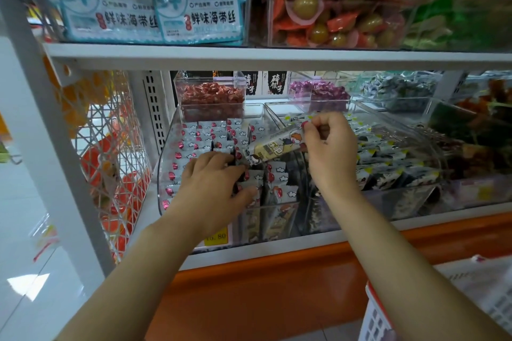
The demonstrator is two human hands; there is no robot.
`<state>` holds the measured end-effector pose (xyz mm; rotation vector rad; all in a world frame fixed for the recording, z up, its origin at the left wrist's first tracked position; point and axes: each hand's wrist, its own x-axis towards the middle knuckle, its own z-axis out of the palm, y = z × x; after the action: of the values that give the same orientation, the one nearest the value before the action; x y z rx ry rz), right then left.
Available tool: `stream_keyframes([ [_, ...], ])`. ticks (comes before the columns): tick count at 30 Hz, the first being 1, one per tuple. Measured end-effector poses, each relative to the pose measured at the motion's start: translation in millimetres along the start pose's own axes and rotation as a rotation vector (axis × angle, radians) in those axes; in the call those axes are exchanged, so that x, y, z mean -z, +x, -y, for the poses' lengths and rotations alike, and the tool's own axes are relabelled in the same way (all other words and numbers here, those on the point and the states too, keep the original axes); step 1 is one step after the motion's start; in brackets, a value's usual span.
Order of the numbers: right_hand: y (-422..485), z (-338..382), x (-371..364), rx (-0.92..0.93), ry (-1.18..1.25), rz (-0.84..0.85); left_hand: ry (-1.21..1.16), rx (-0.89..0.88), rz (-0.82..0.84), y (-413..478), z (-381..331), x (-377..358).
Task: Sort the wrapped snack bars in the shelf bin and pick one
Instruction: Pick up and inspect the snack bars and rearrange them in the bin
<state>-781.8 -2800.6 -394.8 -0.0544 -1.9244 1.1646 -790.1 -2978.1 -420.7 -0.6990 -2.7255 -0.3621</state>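
A clear plastic shelf bin (163, 174) on the lower shelf holds rows of small wrapped snack bars (205, 135) in white wrappers with red dots. My left hand (213, 183) lies inside the bin with its fingers spread over the bars and its fingertips among them. My right hand (329, 144) is raised above the bin and pinches one end of a single wrapped bar (274, 148), yellow and white with cartoon figures, which slants down to the left. Its lower end is close to my left fingertips.
A second clear bin (399, 158) to the right holds dark bars with yellow tips. Small clear boxes of red (210, 97) and purple sweets (318, 91) stand behind. The upper shelf edge (277, 57) hangs just above. A white basket (432, 302) sits lower right, a mesh panel (110, 152) on the left.
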Motion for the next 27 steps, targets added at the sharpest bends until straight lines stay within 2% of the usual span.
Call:
stream_keyframes([
  [3,-2.5,-1.9,1.6,-0.109,0.075,0.024,-0.088,0.056,-0.105,1.4,0.6,8.3],
  [6,-6.7,-0.5,3.4,-0.267,0.232,0.071,-0.458,0.144,-0.187,2.5,0.1,17.0],
  [9,-13.3,3.5,4.6,-0.386,0.455,0.132,-0.805,0.192,-0.18,0.2,-0.5,21.2],
  [14,-20.4,6.8,10.5,-0.439,0.593,0.228,-1.296,0.378,-0.142,-1.2,-0.1,22.9],
  [15,-21.9,7.0,11.3,-0.426,0.593,0.255,-1.336,0.401,-0.151,-0.7,-0.1,23.3],
  [17,-24.1,8.4,11.7,-0.442,0.642,0.298,-1.252,0.421,-0.203,-0.7,0.9,23.1],
  [20,-23.0,10.6,11.5,-0.568,0.813,0.321,-1.121,0.427,-0.303,-2.0,3.7,24.6],
  [22,-21.5,12.5,11.5,-0.651,0.903,0.324,-1.129,0.444,-0.273,-2.7,6.7,26.4],
  [24,-20.4,13.9,11.7,-0.721,0.97,0.329,-1.252,0.466,-0.199,-3.2,7.3,28.7],
  [27,-19.2,14.5,12.2,-0.831,1.077,0.335,-1.565,0.474,-0.093,-2.3,4.3,32.3],
])
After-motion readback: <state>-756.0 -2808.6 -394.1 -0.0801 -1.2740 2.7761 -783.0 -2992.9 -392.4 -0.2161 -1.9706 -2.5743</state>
